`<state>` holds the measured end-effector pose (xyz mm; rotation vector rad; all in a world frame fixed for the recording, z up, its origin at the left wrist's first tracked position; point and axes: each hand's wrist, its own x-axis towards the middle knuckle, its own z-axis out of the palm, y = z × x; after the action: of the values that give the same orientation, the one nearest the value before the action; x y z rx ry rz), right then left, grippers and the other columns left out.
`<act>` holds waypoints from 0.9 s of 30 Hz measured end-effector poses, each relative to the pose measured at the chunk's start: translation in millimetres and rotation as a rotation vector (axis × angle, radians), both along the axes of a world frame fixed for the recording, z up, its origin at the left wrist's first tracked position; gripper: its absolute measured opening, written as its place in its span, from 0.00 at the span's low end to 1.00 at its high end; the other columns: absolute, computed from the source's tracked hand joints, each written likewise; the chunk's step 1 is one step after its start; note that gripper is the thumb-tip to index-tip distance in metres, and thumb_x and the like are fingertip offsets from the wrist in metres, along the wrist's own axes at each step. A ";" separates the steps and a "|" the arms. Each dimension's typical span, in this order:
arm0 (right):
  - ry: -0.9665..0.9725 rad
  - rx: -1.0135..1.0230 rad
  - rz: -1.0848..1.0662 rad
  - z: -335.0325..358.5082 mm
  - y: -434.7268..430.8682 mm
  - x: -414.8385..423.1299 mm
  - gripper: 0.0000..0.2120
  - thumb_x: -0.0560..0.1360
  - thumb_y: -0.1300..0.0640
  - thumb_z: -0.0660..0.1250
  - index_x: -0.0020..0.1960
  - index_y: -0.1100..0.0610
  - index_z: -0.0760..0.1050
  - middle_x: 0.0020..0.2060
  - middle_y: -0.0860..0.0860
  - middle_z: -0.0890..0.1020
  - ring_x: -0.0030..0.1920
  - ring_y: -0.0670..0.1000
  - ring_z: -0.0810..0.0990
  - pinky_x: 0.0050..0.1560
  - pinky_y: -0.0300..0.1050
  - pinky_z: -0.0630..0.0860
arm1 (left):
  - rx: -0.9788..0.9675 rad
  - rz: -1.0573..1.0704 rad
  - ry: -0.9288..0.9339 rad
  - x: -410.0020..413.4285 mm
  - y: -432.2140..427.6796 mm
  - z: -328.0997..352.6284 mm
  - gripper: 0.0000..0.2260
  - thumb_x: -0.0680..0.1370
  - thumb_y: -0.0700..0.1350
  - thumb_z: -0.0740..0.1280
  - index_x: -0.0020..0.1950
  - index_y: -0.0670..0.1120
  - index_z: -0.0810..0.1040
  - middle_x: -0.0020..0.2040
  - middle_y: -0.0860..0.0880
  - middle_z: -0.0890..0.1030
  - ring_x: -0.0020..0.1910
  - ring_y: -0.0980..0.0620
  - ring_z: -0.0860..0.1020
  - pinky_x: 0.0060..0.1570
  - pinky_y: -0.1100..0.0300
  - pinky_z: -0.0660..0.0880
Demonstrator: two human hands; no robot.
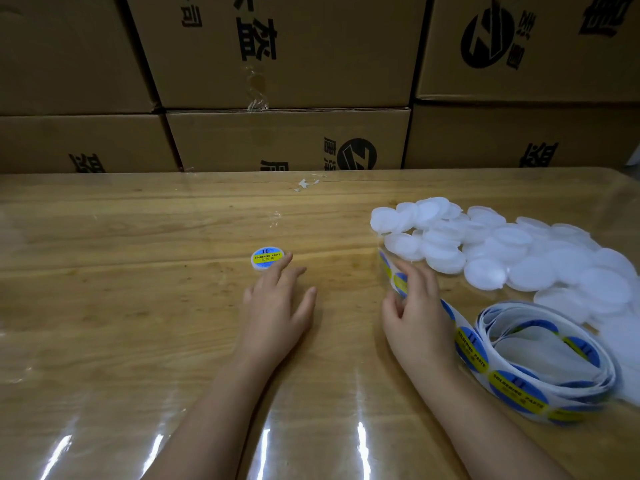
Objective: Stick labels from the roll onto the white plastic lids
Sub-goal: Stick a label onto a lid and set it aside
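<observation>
One white lid with a blue and yellow label [267, 258] lies flat at the table's middle. My left hand [277, 306] is spread out just behind it, with a straight fingertip touching the lid's right edge. A loose pile of plain white plastic lids [512, 251] covers the right side. The label roll [540, 362] lies coiled at the right front, and its strip [389, 268] runs up towards the pile. My right hand [415, 313] rests on that strip with its fingers over a label.
The wooden table [138, 306] is covered with a clear plastic sheet that reflects light along the front. Stacked cardboard boxes [284, 140] form a wall right behind the table's far edge.
</observation>
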<state>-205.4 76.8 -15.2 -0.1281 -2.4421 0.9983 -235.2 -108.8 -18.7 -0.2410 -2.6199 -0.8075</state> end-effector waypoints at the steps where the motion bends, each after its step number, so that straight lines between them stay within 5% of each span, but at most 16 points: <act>1: 0.021 -0.002 0.004 0.6 0.4 -0.1 0.20 0.75 0.61 0.62 0.66 0.53 0.69 0.60 0.47 0.72 0.46 0.51 0.79 0.39 0.40 0.67 | 0.114 -0.058 0.007 -0.8 2.1 -0.2 0.19 0.77 0.48 0.66 0.67 0.49 0.71 0.73 0.52 0.65 0.71 0.53 0.65 0.67 0.51 0.63; 4: 0.096 -0.047 0.021 1.6 1.1 0.1 0.14 0.75 0.63 0.63 0.59 0.53 0.74 0.46 0.43 0.73 0.39 0.44 0.75 0.36 0.30 0.66 | 0.399 -0.236 -0.089 -0.4 5.8 -1.4 0.28 0.75 0.44 0.69 0.71 0.58 0.62 0.73 0.54 0.63 0.66 0.61 0.69 0.65 0.62 0.67; 6: 0.123 -0.104 0.039 1.3 1.0 -0.6 0.13 0.74 0.65 0.63 0.57 0.54 0.75 0.40 0.42 0.71 0.37 0.42 0.73 0.39 0.25 0.66 | 0.420 -0.311 -0.157 -0.1 4.8 -1.6 0.33 0.74 0.46 0.71 0.69 0.66 0.56 0.73 0.58 0.61 0.64 0.68 0.68 0.61 0.72 0.66; 9: 0.148 -0.201 0.087 0.6 2.1 -2.4 0.14 0.73 0.68 0.63 0.54 0.54 0.76 0.36 0.42 0.71 0.37 0.42 0.73 0.38 0.27 0.66 | 0.350 -0.364 -0.149 -1.1 2.1 -1.5 0.34 0.73 0.46 0.72 0.69 0.66 0.56 0.73 0.62 0.60 0.70 0.65 0.61 0.67 0.65 0.61; 12: 0.169 -0.230 0.138 0.2 3.3 -2.3 0.16 0.72 0.69 0.63 0.52 0.51 0.75 0.39 0.42 0.73 0.35 0.42 0.73 0.38 0.27 0.67 | 0.202 -0.282 -0.045 -1.7 3.2 -1.6 0.16 0.72 0.49 0.68 0.60 0.57 0.75 0.57 0.58 0.73 0.60 0.54 0.69 0.62 0.56 0.64; 14: 0.201 -0.215 0.175 3.1 2.1 -0.1 0.17 0.72 0.70 0.63 0.53 0.50 0.74 0.46 0.41 0.74 0.37 0.42 0.75 0.38 0.28 0.69 | 0.260 -0.218 -0.036 -2.0 3.7 -0.6 0.04 0.74 0.44 0.69 0.47 0.51 0.79 0.46 0.53 0.73 0.49 0.54 0.71 0.51 0.60 0.65; 17: 0.342 -0.112 0.307 7.5 -3.2 7.5 0.15 0.71 0.69 0.62 0.54 0.56 0.76 0.51 0.45 0.73 0.40 0.43 0.77 0.39 0.32 0.74 | 0.451 -0.162 -0.091 -2.1 3.3 1.7 0.09 0.74 0.40 0.70 0.38 0.50 0.73 0.42 0.53 0.72 0.39 0.61 0.72 0.40 0.67 0.66; 23: 0.303 0.246 0.660 9.3 -14.4 23.6 0.11 0.71 0.62 0.62 0.51 0.57 0.78 0.48 0.51 0.78 0.48 0.47 0.77 0.50 0.37 0.73 | 0.756 -0.195 -0.219 1.0 3.3 5.8 0.05 0.75 0.44 0.70 0.44 0.46 0.75 0.32 0.49 0.77 0.27 0.55 0.72 0.28 0.62 0.70; 27: -0.047 0.519 0.686 4.0 -23.2 13.4 0.15 0.76 0.52 0.58 0.62 0.52 0.73 0.65 0.50 0.72 0.66 0.50 0.69 0.66 0.44 0.66 | 0.973 -0.256 -0.299 4.7 6.7 12.4 0.08 0.72 0.42 0.67 0.51 0.45 0.75 0.32 0.52 0.77 0.28 0.55 0.71 0.29 0.64 0.70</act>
<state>-192.0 53.6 -11.2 0.9170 -2.7497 0.5588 -230.4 -102.1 -6.3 -0.1768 -2.1215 -2.2040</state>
